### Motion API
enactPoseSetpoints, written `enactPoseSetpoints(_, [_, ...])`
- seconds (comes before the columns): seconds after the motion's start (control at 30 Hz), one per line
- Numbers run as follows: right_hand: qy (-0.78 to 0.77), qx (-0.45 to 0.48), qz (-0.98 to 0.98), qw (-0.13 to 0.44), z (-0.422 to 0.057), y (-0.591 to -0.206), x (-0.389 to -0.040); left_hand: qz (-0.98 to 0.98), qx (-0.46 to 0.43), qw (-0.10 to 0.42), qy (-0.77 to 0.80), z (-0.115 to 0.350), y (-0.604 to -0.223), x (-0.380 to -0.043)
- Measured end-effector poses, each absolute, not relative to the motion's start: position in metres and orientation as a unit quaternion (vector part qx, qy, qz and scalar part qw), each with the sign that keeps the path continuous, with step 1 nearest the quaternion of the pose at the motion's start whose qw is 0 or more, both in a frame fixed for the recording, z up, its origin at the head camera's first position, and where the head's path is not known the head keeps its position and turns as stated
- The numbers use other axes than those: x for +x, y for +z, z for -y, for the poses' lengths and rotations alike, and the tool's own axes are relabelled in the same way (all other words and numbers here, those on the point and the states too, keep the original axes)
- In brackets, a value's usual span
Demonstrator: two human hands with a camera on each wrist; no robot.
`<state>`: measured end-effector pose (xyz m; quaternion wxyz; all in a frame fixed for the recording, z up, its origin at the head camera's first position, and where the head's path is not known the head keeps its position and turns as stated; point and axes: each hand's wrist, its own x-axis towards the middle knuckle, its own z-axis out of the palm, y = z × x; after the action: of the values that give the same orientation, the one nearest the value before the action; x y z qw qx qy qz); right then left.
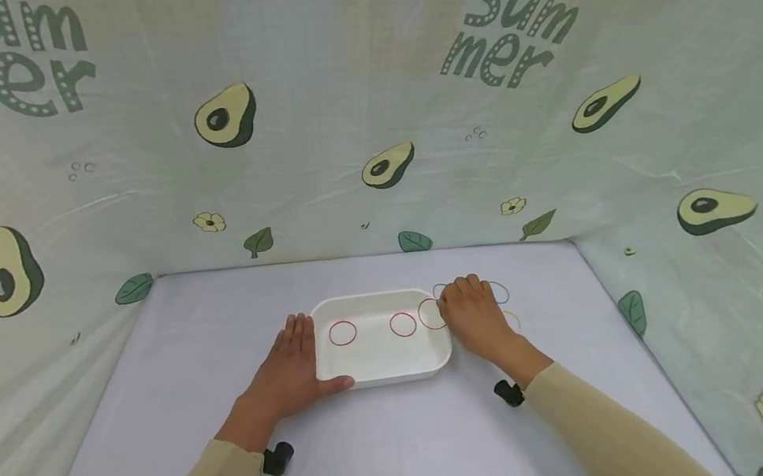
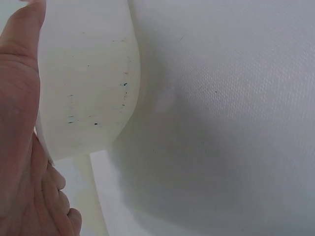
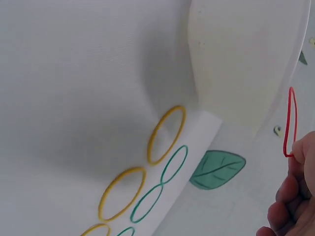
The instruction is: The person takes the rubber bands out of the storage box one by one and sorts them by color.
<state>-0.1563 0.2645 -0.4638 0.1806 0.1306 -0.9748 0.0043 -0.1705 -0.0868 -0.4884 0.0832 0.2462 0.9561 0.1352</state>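
Note:
A white rectangular tray (image 1: 378, 361) stands on the table, with two red rubber bands (image 1: 344, 344) lying apart inside it. My left hand (image 1: 289, 368) rests against its left side, fingers straight along the wall and thumb along the front edge. At the tray's right end, my right hand (image 1: 477, 317) pinches another red rubber band (image 3: 287, 123) by its lower end. That band hangs over the right rim in the head view, and the right wrist view shows it upright between thumb and fingers. Part of the tray's right rim is hidden behind the right hand.
Right of the tray lie several yellow rubber bands (image 3: 183, 123) and green rubber bands (image 3: 186, 153), partly hidden by the right hand in the head view. A white cloth (image 1: 408, 457) covers the table. Behind it hangs a curtain (image 1: 319, 198) printed with avocados and leaves.

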Motion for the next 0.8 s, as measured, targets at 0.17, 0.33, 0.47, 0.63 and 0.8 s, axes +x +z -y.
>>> enactPoseSetpoints(0.17, [0.034, 0.089, 0.980, 0.176, -0.288, -0.465, -0.141, -0.956, 0.248, 0.083, 0.133, 0.085, -0.488, -0.170])
enactPoseSetpoints(0.33, [0.043, 0.065, 0.982, 0.175, -0.306, -0.472, -0.130, -0.955, 0.247, 0.080, 0.142, 0.086, -0.487, -0.170])
enactPoseSetpoints(0.47, [0.039, 0.057, 0.984, 0.166, -0.309, -0.483, -0.122, -0.954, 0.249, 0.072, 0.150, 0.086, -0.488, -0.172])
enactPoseSetpoints(0.63, [0.020, 0.069, 0.986, 0.147, -0.304, -0.498, -0.115, -0.953, 0.251, 0.076, 0.153, 0.086, -0.490, -0.173])
enactPoseSetpoints(0.8, [0.013, 0.080, 0.989, 0.123, -0.299, -0.507, -0.112, -0.952, 0.250, 0.080, 0.158, 0.084, -0.492, -0.173])
